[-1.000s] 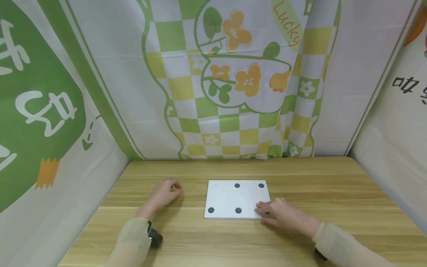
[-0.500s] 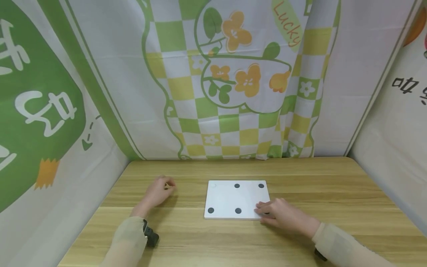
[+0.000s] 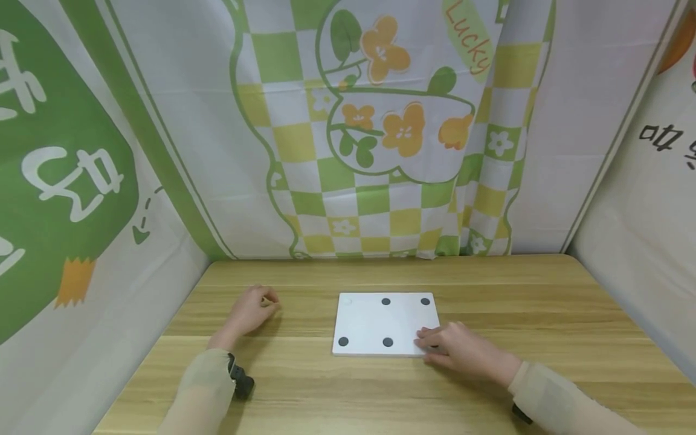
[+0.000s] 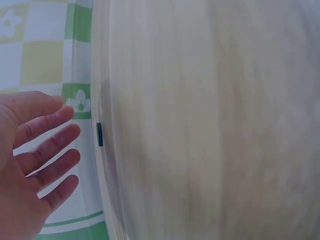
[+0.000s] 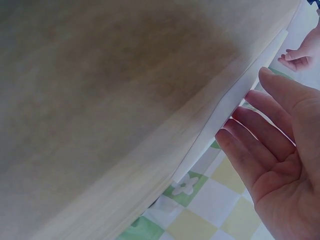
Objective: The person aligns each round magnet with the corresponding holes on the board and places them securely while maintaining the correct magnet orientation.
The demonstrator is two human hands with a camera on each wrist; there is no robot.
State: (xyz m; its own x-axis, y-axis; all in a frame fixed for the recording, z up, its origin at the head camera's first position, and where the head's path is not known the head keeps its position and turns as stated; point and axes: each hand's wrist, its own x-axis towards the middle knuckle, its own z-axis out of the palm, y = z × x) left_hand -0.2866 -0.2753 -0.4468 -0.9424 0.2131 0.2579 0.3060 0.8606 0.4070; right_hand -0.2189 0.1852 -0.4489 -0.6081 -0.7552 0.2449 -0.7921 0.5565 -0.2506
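Note:
A flat white rectangular board (image 3: 365, 323) lies on the wooden table in the head view. Several black discs (image 3: 388, 342) sit along its two long sides; its far left corner shows only a faint round mark (image 3: 349, 301). My right hand (image 3: 459, 349) rests its fingers on the near right corner, partly covering a disc there. Left of the board, my left hand (image 3: 251, 311) hovers low over the table with loosely bent fingers and nothing visible between them. In the left wrist view, a small dark flat piece (image 4: 99, 134) lies on the table just beyond the left fingertips.
The wooden table (image 3: 326, 399) ends at a green and yellow checked curtain (image 3: 375, 217) at the back. Printed cloth walls stand at left and right. A black wrist camera (image 3: 242, 385) hangs under the left wrist.
My left hand has moved left, away from the board, and slightly toward the back. My right hand and the board have stayed in place.

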